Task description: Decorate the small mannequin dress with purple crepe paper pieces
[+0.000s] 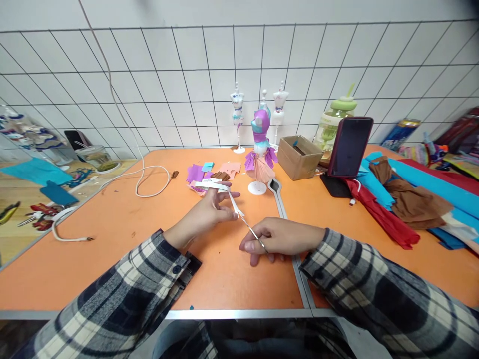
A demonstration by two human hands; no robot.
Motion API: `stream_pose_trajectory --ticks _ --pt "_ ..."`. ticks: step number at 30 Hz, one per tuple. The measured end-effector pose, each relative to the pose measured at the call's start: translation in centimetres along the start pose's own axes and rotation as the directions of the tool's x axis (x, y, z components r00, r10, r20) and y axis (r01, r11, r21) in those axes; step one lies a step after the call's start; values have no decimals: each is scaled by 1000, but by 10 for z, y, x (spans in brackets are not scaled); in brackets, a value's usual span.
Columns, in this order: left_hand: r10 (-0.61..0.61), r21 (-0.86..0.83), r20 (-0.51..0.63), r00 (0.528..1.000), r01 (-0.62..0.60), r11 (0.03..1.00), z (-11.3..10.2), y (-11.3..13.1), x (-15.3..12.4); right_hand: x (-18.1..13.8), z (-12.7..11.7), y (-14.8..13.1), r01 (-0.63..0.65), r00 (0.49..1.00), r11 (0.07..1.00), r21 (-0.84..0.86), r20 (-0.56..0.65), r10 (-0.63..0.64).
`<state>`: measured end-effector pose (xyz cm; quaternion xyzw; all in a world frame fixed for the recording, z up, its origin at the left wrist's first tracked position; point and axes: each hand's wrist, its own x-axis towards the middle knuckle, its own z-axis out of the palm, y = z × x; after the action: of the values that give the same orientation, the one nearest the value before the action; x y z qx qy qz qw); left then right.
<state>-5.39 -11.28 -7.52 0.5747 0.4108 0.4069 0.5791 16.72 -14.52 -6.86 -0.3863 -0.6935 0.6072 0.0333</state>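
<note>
Near the middle of the table, my left hand [215, 207] holds a narrow white tape [213, 185], looped over its raised fingers. One strip of it runs down past the thumb. Closed around a slim silvery metal tool [250, 227], my right hand [271, 239] rests low over the tabletop. The tool's far end meets or nearly meets the strip by my left thumb. Whether it is tweezers or small scissors I cannot tell. Just beyond the hands stands a small dress form [261, 144] with a purple top and a peach and purple skirt.
Purple and peach fabric scraps [230, 169] lie behind my left hand. A cardboard box [299, 157], a propped phone [351, 147] and a green-lidded bottle [337, 117] stand back right. Red cloth [389, 219] and brown cloth [415, 194] lie right; a white cable [142, 172] curls left.
</note>
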Motion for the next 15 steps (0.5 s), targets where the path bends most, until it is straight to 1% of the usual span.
stream_pose_trajectory --ticks 2,5,9,15 --pt "-8 20 9 1000 8 1000 1 -1 0 4 5 2 -10 999 998 -64 -50 7" --pt "-24 17 28 999 23 1000 2 0 -2 8 9 1 14 994 991 -132 -102 -28" --pt "-48 37 42 998 47 998 6 4 -5 12 13 0 40 985 989 -143 -161 -63" --pt "-55 60 54 997 52 997 8 4 -5 18 15 8 42 965 984 -174 -248 -85"
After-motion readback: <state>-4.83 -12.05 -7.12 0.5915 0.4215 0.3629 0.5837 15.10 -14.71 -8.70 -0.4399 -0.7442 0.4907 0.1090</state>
